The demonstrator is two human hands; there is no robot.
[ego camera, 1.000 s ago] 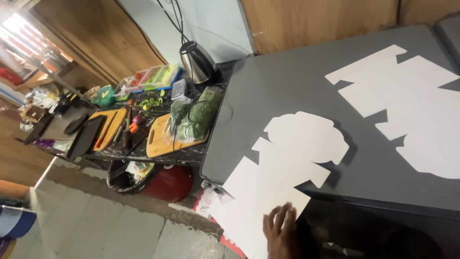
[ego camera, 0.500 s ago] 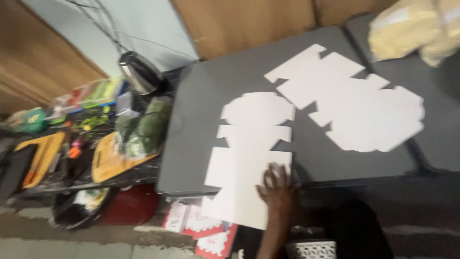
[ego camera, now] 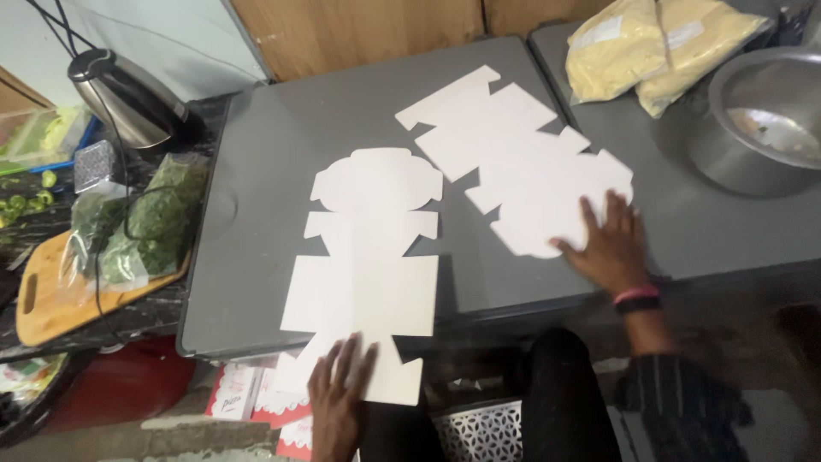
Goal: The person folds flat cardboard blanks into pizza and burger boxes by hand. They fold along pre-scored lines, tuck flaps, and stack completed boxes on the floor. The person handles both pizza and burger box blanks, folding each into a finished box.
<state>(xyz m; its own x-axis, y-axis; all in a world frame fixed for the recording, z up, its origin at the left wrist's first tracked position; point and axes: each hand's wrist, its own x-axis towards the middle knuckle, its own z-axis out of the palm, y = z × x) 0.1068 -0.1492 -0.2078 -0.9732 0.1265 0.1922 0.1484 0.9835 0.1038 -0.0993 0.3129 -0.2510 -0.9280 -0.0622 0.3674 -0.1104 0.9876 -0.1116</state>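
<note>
Currently, grey flat-topped bench [ego camera: 256, 282] carries two flat white die-cut cardboard box blanks. Right-hand blank [ego camera: 513, 158] lies diagonally toward the far edge; left-hand blank [ego camera: 368, 265] overhangs the near edge. Right hand [ego camera: 609, 244] rests open, fingers spread, on the right-hand blank's near end. Left hand [ego camera: 338, 402] lies open, flat on the overhanging end.

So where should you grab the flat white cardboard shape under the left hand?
Probably by the near end of the flat white cardboard shape, coming from below the grey table edge. That end overhangs the edge, so fingers can slip under, where the left hand rests.
</note>
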